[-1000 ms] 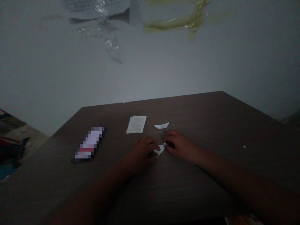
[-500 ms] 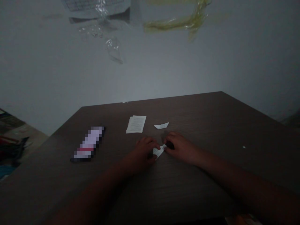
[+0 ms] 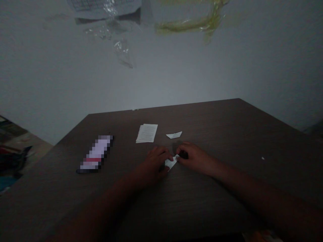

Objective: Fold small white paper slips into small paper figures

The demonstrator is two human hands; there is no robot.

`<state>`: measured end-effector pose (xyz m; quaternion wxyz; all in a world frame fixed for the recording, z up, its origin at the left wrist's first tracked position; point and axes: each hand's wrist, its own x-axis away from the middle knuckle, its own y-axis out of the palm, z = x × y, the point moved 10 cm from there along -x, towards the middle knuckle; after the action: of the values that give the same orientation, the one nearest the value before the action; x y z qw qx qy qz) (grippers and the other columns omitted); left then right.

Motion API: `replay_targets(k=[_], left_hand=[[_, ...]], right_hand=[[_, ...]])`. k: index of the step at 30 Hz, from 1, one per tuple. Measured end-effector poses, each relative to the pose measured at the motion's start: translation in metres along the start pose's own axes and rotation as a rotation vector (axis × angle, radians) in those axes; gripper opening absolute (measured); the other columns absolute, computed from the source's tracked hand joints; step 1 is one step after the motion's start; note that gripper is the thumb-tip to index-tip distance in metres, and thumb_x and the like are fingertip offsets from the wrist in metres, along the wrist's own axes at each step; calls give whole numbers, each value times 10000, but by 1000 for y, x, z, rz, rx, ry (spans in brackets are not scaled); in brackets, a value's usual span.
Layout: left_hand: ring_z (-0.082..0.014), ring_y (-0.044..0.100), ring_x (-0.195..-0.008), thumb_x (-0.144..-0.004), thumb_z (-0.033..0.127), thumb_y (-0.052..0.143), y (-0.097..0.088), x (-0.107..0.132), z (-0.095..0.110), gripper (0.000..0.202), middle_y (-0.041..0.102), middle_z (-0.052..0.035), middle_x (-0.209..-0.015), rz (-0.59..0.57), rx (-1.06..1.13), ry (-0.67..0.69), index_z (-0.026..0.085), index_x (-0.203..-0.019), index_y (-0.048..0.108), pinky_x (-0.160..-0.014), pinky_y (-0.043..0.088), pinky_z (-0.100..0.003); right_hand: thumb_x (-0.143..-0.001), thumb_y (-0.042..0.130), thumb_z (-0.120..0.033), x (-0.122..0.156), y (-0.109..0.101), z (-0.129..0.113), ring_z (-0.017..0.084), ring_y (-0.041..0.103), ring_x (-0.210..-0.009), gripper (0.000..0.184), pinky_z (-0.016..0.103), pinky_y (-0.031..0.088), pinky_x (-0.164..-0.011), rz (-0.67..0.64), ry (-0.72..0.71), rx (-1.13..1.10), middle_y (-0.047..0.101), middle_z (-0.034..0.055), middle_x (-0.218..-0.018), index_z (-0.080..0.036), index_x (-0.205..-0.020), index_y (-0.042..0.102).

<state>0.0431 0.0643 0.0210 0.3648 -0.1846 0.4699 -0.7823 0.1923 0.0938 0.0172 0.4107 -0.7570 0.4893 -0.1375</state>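
Observation:
A small folded piece of printed paper [image 3: 171,163] lies on the table between my hands. My left hand [image 3: 155,164] grips its left side, with fingers on top and the thumb at the near edge. At the paper's upper right corner, my right hand [image 3: 193,156] pinches it between thumb and fingers. Just beyond them sits a small folded paper boat [image 3: 174,135]. To its left is a stack of printed paper sheets [image 3: 146,133]. Part of the held paper is hidden under my left fingers.
A phone [image 3: 96,153] with a blurred screen lies on the left of the brown table [image 3: 214,124]. A tiny white scrap [image 3: 262,158] is on the right. Behind the table stands a wall [image 3: 176,74] with tape and plastic stuck on it.
Hardly anything differs. Both hands keep hold of the folded paper in the same place, with only a very slight shift of the fingers.

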Motion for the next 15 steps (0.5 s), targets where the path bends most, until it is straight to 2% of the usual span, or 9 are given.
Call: replay_targets(k=[8,15], left_hand=[[-331,676,-1438,-1017,121,729,4,0,-5,363,740,-102,-1468,-18,-18,5,259,-1352,743,-1257,570,-543],[-348,693,-1436,-1008,117,727,4,-1,2,460,756,-96,-1473,-37,-86,9,269,-1440,763,-1270,560,-530]], right_hand=[[-952,769,-44,-2,5,3,187,687,-834,188,313,495,-781,-21,25,-62,765,5,-916,-231,-928,756],[-930,767,-18,-4,8,7,206,718,-889,215,324,515,-821,-33,45,-86,802,16,-974,-230,-968,769]])
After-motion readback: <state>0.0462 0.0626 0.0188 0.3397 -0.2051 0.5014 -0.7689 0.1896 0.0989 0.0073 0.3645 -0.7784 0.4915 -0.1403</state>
